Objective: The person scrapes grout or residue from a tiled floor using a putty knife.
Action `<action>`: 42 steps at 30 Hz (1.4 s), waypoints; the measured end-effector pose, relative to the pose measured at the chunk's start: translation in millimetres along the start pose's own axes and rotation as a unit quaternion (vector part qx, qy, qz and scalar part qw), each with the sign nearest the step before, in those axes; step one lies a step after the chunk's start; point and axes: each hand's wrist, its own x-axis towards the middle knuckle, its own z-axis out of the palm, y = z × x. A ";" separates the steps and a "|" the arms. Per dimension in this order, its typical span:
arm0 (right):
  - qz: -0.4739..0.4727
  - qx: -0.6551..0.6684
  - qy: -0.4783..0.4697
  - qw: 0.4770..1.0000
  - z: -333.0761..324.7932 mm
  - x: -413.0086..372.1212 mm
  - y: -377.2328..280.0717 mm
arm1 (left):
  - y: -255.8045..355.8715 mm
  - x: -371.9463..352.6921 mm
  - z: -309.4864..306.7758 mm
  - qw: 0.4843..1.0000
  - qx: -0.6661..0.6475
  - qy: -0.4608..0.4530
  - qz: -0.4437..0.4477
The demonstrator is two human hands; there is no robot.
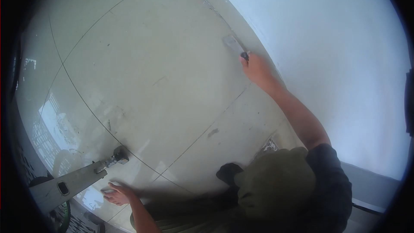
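My right hand [258, 70] is closed around the dark handle of a scraper [233, 43]. Its flat, pale metal blade rests on or just over the floor tiles [164, 77], close to the foot of the white wall [327, 60]. At the lower left, my left hand [117, 194] is low over the shiny floor with its fingers apart. No held object can be made out in it. A metal beam [69, 187] with a dark caster [120, 154] at its end stands just beyond that hand.
Thin dark joints cross the tiles, with scuffs and small specks of dirt. A rough, pale patch [270, 145] lies near the wall beside my olive-green clothing [278, 185]. A dark shoe-like shape [228, 174] shows next to it. Patterned panels line the far left edge.
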 end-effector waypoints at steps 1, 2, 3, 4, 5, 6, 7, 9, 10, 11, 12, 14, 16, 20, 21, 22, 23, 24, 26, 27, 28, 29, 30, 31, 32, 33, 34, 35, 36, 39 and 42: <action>0.002 0.003 0.000 1.000 -3.1 15.4 -9.2 | 2.2 -0.1 -3.5 1.000 -0.001 0.003 0.002; 0.022 -0.003 -0.007 1.000 -8.6 29.0 -19.7 | 3.9 -3.0 -8.2 1.000 -0.007 -0.008 -0.001; 0.045 -0.008 -0.014 0.999 -11.0 34.6 -25.4 | 6.5 -2.9 -11.6 1.000 -0.014 -0.018 -0.003; 0.048 -0.003 -0.013 0.999 -9.2 27.6 -22.3 | 8.6 -0.1 -9.4 1.000 -0.015 -0.014 0.002; 0.050 -0.010 -0.016 0.999 -6.3 15.5 -17.7 | 6.0 -0.2 -3.7 1.000 -0.003 -0.005 0.006; 0.048 -0.018 -0.022 0.998 -2.4 6.1 -17.6 | 0.7 -0.7 -1.5 1.000 0.012 0.002 0.006; 0.045 -0.019 -0.024 0.999 -0.2 -1.9 -19.3 | 1.5 -1.2 -2.7 1.000 0.004 0.003 0.007; 0.046 -0.067 -0.038 0.996 -1.3 -8.7 -22.9 | 6.1 -4.2 -11.8 1.000 -0.003 -0.010 0.001; 0.041 -0.069 -0.039 0.996 -2.6 4.0 -26.4 | 8.1 -4.8 -14.7 1.000 -0.018 -0.017 0.003; 0.031 -0.066 -0.026 0.997 -3.7 25.2 -30.6 | 8.5 -4.6 -14.6 1.000 -0.019 -0.016 0.000; 0.022 -0.062 -0.014 0.998 -3.7 40.9 -34.8 | 8.7 -4.1 -14.2 1.000 -0.019 -0.016 0.005; 0.021 -0.059 -0.011 0.998 -5.4 53.2 -47.5 | 6.0 -7.4 -14.6 1.000 -0.017 -0.015 0.008; 0.030 -0.052 -0.006 0.998 -3.7 44.2 -47.9 | 7.0 -4.3 -11.6 1.000 -0.004 -0.016 0.007; 0.039 -0.071 -0.031 0.996 0.8 27.4 -43.3 | 4.5 -7.4 -9.7 1.000 -0.004 -0.008 0.003; 0.037 -0.068 -0.032 0.997 1.1 28.7 -43.0 | 7.0 -6.8 -14.8 1.000 -0.009 -0.012 0.005; 0.037 -0.068 -0.032 0.996 0.8 38.9 -46.0 | 9.9 -6.1 -17.1 1.000 -0.018 -0.015 0.008; 0.042 -0.076 -0.068 0.994 0.3 57.4 -53.7 | 10.2 -6.2 -16.6 1.000 -0.020 -0.014 0.005; 0.048 -0.083 -0.104 0.990 -3.9 67.0 -60.1 | 10.0 -6.0 -15.7 1.000 -0.021 -0.016 0.001; 0.040 -0.082 -0.078 0.993 -16.2 57.3 -57.9 | 10.1 -4.8 -15.2 1.000 -0.023 -0.018 0.001; 0.032 -0.082 -0.053 0.995 -19.5 48.6 -56.1 | 10.0 -4.0 -15.2 1.000 -0.019 -0.024 -0.002; 0.031 -0.082 -0.055 0.995 -15.2 40.3 -49.0 | 9.3 -4.0 -14.8 0.999 -0.015 -0.030 -0.007; 0.036 -0.093 -0.038 0.994 -8.4 34.2 -39.0 | 11.4 -4.6 -13.8 0.999 -0.014 -0.030 -0.011; 0.041 -0.106 -0.023 0.993 -4.9 31.0 -36.5 | 12.3 -5.9 -14.1 1.000 -0.018 -0.018 -0.002; 0.041 -0.107 -0.029 0.993 -0.8 35.4 -36.0 | 9.3 -6.3 -16.1 1.000 -0.018 -0.007 0.012; 0.028 -0.092 -0.028 0.995 1.4 46.9 -37.3 | 5.1 -5.6 -16.8 1.000 -0.015 -0.010 0.016; 0.015 -0.077 -0.022 0.997 -0.4 58.8 -40.8 | 4.9 -4.3 -14.8 1.000 -0.014 -0.009 0.012; 0.016 -0.078 -0.018 0.997 -3.7 67.6 -47.0 | 7.4 -4.8 -13.0 1.000 -0.015 -0.008 0.008; 0.005 -0.084 -0.030 0.996 -6.4 74.4 -54.8 | 8.1 -6.9 -12.2 1.000 -0.019 -0.009 0.010; -0.007 -0.090 -0.044 0.995 -8.6 76.8 -57.2 | 5.9 -8.4 -11.4 1.000 -0.017 -0.007 0.008; 0.023 -0.086 -0.025 0.996 -7.1 50.2 -51.7 | 6.4 0.0 -8.1 1.000 -0.010 0.000 0.007; 0.016 -0.070 -0.005 0.997 10.4 42.9 -38.6 | 4.4 -5.4 -13.1 1.000 0.000 -0.017 -0.005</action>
